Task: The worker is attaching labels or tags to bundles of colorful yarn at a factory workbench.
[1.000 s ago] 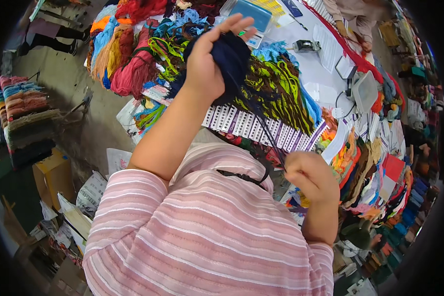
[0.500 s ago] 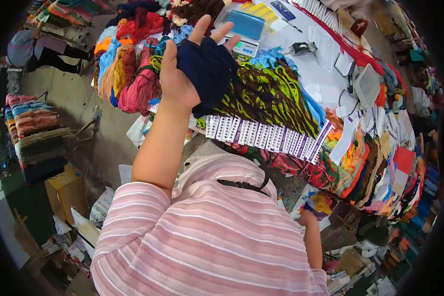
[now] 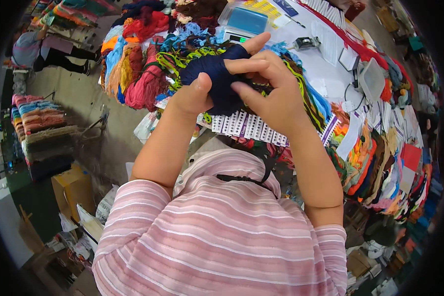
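Note:
A thick navy skein of thread (image 3: 209,74) is looped over my left hand (image 3: 188,99); its thumb stands up at the skein's left side, and most of its fingers are hidden behind the thread. My right hand (image 3: 283,93) has come against the skein from the right, its index finger and thumb closed on the thread. Both hands are above the near edge of the table. Beneath them lie brown and lime-green threads (image 3: 170,64) and a row of white punched cards (image 3: 251,127).
On the white table (image 3: 325,81) stand a digital scale with a blue tray (image 3: 246,22) and a small black device (image 3: 306,43). Colourful yarn bundles (image 3: 150,81) line the left side, more yarn (image 3: 357,167) hangs at the right. A person (image 3: 29,49) stands far left, near a yarn rack (image 3: 39,116).
My right hand has risen from low at my right side to the navy skein. My left hand's spread fingers have gone behind the thread, and the hand has shifted slightly right and down.

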{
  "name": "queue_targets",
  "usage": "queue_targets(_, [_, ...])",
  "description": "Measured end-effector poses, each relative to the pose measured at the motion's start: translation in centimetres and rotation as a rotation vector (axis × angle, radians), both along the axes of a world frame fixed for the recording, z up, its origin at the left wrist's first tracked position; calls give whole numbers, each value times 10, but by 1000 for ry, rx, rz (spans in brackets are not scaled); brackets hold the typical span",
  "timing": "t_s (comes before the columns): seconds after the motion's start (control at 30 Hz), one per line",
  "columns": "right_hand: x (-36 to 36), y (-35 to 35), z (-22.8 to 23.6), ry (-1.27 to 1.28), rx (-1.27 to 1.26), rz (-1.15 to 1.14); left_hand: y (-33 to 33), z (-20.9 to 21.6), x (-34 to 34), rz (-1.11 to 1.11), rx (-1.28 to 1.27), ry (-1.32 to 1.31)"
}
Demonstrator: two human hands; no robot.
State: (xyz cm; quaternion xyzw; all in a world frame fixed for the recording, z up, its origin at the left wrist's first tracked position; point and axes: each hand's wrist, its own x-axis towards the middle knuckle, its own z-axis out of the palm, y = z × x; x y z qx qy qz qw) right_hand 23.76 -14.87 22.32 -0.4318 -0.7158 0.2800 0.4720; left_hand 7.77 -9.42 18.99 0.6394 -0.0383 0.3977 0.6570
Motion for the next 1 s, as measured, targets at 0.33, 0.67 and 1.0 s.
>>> queue_targets(0.33, [-12, 2, -12, 68, -330, 122, -8, -5, -18, 60, -259, -97])
queue_targets(0.67, [-8, 8, -16, 663, -692, 211, -9, 5, -31, 199, -603, 185])
queue_targets(1.0, [-13, 30, -6, 649, -923, 192, 4, -7, -37, 214, -597, 138])
